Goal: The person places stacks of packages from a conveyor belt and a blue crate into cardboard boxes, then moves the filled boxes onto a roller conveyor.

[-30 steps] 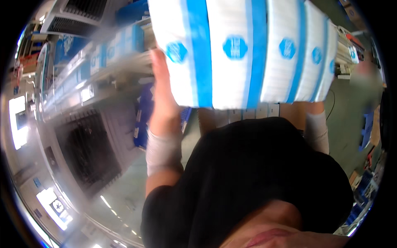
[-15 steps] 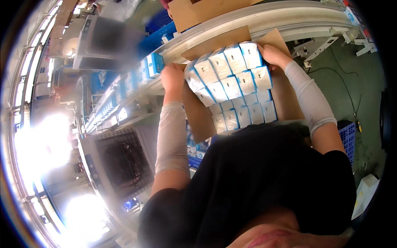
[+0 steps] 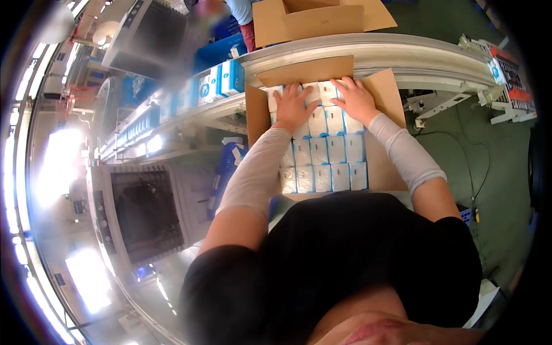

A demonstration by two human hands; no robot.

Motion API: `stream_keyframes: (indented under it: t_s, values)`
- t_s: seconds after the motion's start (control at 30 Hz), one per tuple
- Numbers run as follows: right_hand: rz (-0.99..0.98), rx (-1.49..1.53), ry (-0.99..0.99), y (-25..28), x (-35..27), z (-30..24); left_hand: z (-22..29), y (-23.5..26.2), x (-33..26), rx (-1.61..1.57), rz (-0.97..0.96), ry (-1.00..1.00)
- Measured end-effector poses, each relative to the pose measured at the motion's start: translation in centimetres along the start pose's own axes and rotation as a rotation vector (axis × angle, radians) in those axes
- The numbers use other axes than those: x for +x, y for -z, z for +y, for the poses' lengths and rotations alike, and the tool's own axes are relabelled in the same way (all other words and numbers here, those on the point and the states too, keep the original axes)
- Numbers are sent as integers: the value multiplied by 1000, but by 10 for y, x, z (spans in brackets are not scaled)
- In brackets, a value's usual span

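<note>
Compared with half a second ago, your left hand (image 3: 292,111) and right hand (image 3: 359,102) no longer clasp the sides of a tilted two-row block; that block now lies level under them. Your fingers on both hands are spread wide and rest on top of the far packs (image 3: 335,121), gripping none; pressing force cannot be told. The far packs sit inside the open carton (image 3: 382,155), directly beneath your fingers and just toward you from them. Count the film-wrapped packs in four rows: five near packs (image 3: 340,177) in the row closest to you, five middle packs (image 3: 319,150) in the next, and two rows partly covered by your hands, so not fully countable now. Three raised flaps show: one far flap (image 3: 307,70) beyond your fingertips, one left flap (image 3: 257,115), and one right flap (image 3: 384,92). One second carton (image 3: 325,20) stands beyond the conveyor (image 3: 402,52), past your fingertips.
</note>
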State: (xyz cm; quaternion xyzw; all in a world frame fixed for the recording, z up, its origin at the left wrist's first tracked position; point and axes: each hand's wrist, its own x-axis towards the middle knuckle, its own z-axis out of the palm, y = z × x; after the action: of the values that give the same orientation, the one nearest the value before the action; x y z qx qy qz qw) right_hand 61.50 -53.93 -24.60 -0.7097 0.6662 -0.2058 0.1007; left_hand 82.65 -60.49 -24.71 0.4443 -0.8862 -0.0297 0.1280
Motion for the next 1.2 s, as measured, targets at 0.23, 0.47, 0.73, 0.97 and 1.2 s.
stream_keyframes:
  t_s: [0.23,0.47,0.73,0.97,1.2]
  values:
    - [-51,-238,199,-33,-34,-22,-23,-29,-23,-275,98,-29]
    - [305,-20,305,70,33,-53,56,5,-106,-781,399,289]
    - [74,-48,483,23,-14,-24,71,-30,-352,-696,432,1141]
    - [-1,79,462,-43,-59,17,52,35,-366,-1670,-38,969]
    - [-127,107,479,-6,-51,-16,111,68,-167,-673,180,300]
